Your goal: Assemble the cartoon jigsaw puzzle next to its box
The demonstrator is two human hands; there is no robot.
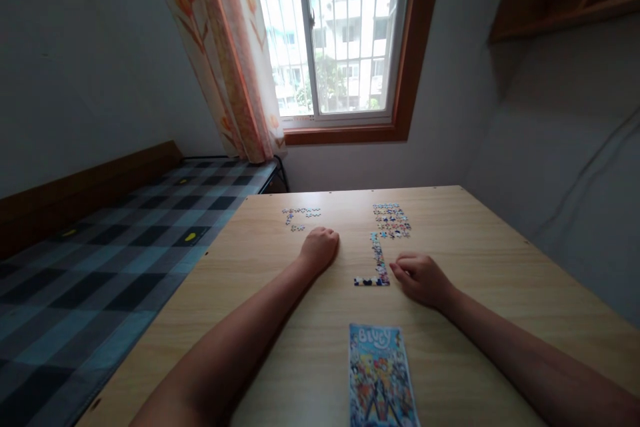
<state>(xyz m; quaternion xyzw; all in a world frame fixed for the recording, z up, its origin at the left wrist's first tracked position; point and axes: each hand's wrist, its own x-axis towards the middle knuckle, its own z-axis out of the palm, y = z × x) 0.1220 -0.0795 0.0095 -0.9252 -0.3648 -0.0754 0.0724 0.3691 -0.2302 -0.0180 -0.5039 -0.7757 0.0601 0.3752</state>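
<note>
My left hand (pixel 320 247) rests in a loose fist on the table, knuckles up; the inside of its fingers is hidden. Just beyond it lies a loose group of jigsaw puzzle pieces (pixel 298 227). My right hand (pixel 419 278) has curled fingers, thumb side toward the puzzle; whatever the fingertips hold, if anything, is too small to make out. Close to its left is an L-shaped strip of joined puzzle pieces (pixel 379 259), with a dark and white bottom row. Rows of separate pieces (pixel 391 220) lie farther back. A picture sheet lettered "Bluey" (pixel 381 373) lies flat in front of me.
The light wooden table (pixel 290 333) has its far edge near the wall. To the left stands a bed with a checked cover (pixel 125 260). A window (pixel 345 33) with a flowered curtain (pixel 225 47) is ahead. A wooden shelf (pixel 565 20) hangs upper right.
</note>
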